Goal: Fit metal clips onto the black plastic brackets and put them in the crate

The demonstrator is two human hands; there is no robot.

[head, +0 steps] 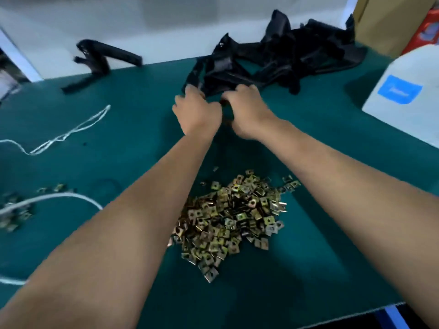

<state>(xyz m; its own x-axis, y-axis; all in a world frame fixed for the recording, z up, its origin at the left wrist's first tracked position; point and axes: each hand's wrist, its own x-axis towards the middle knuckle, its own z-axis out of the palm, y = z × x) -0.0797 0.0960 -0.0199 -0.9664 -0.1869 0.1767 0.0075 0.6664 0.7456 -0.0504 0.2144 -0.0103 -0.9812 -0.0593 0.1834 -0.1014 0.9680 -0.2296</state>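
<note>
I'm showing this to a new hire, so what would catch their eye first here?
Probably the heap of brass-coloured clips on the green table, near the front between the forearms. Next, both hands, left hand and right hand, reach together to the near edge of the black bracket pile at the back. One bracket lies apart at the back left.

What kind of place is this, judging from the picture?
Probably an assembly bench in a small factory or workshop. A green work mat carries a large heap of loose metal clips and a pile of identical black plastic brackets, with cardboard boxes behind.
</note>
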